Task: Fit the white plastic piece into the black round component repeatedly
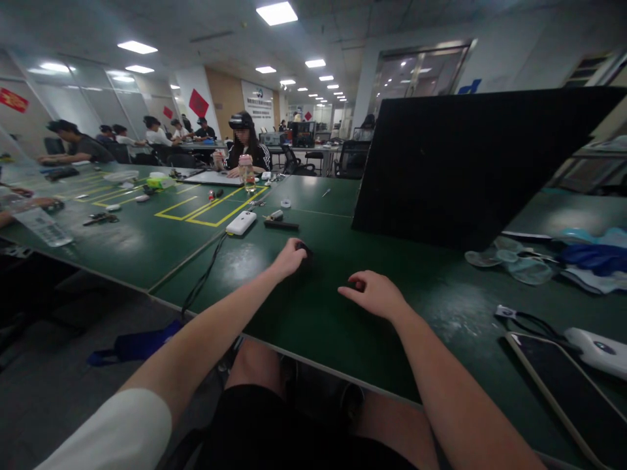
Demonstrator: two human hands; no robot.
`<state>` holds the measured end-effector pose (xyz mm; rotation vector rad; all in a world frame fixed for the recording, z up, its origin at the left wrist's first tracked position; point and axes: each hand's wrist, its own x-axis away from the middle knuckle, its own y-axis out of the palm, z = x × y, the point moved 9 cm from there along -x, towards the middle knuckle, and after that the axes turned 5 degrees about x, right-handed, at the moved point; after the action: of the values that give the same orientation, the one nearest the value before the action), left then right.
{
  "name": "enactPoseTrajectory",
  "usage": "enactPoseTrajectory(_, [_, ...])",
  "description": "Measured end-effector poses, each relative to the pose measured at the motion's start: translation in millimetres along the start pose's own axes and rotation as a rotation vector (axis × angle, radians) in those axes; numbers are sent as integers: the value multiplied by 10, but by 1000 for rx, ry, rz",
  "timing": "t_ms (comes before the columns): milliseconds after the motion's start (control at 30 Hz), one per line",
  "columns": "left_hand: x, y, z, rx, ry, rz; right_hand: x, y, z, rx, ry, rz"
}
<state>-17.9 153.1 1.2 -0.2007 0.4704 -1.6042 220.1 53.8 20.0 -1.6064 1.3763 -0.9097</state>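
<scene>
My left hand (290, 258) is closed round a small black object (304, 248) just above the green table (323, 313). The fingers cover part of that object, and I cannot make out its kind. To its right, my right hand (375, 294) hovers low over the table with thumb and forefinger apart and holds nothing that I can see. A dark flat bar (281, 224) lies just beyond my left hand, with a small pale item (277, 215) behind it. A white power bank (241, 223) with a black cable is to the left of the bar.
A large black panel (455, 170) stands tilted at the right. Near the right edge lie a phone (563, 385), a second white device (597, 349) and some clear and blue plastic (526, 264). A person (245, 150) wearing a headset sits across the table behind a bottle (247, 173).
</scene>
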Motion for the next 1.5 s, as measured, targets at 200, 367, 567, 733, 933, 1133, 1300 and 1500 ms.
enactPoseTrajectory(200, [103, 1258, 412, 418, -83, -175, -8, -8, 31, 68, -13, 70])
enactPoseTrajectory(367, [164, 1430, 447, 746, -230, -129, -51, 3, 104, 89, -38, 132])
enactPoseTrajectory(567, [135, 926, 416, 698, -114, -163, -51, 96, 33, 168, -106, 61])
enactPoseTrajectory(733, [95, 397, 136, 376, 25, -57, -60, 137, 14, 101, -119, 57])
enactPoseTrajectory(933, [19, 157, 12, 157, 40, 95, -20, 118, -175, 69, -190, 78])
enactPoseTrajectory(1133, [80, 157, 86, 97, 92, 178, -37, 218, -535, 194, -309, 94])
enactPoseTrajectory(1300, [153, 123, 237, -52, 187, 164, -69, 274, -550, 192, -337, 103])
enactPoseTrajectory(1500, [256, 209, 419, -197, 283, 4, -23, 97, -275, 6, -178, 128])
